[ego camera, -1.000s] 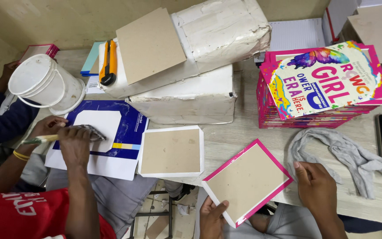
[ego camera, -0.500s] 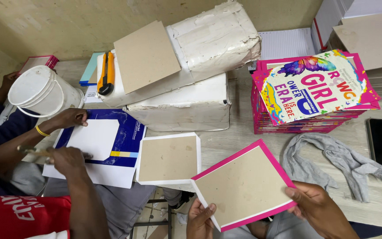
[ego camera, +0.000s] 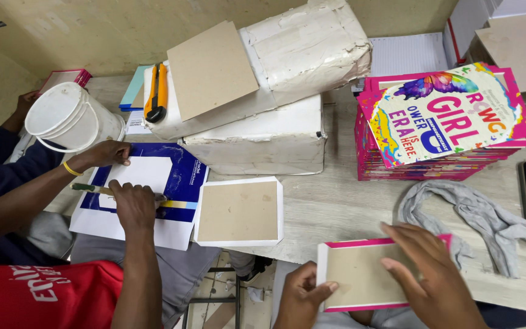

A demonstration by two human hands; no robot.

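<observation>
The person's left hand [ego camera: 302, 297] and right hand [ego camera: 433, 274] both hold a pink-edged card cover [ego camera: 366, 277] at the near edge of the pale wooden table [ego camera: 336, 207]. The cover is a flat rectangle of rough brown board with a thin bright pink border. The left hand grips its left side, thumb on top and fingers curled under. The right hand lies flat on top with its fingers spread out wide. Half a second ago the cover sat tilted like a diamond and further left; now it lies straight and lower down, and the right hand has slid onto it.

Just to the left lies another brown board on white paper [ego camera: 238, 211], not touching the cover. A soft, crumpled grey cloth [ego camera: 476, 213] lies to the right. Behind it stands a stack of pink books [ego camera: 446, 122] with a shiny, colourful top. Lumpy white wrapped bundles [ego camera: 275, 91] sit in the middle, with a plain brown board and an orange knife [ego camera: 156, 91] resting on them.

At the left, another person's hands [ego camera: 132, 204] press a brush onto a white sheet over a blue one [ego camera: 153, 176]. A round white plastic bucket [ego camera: 71, 119] stands beside them.
</observation>
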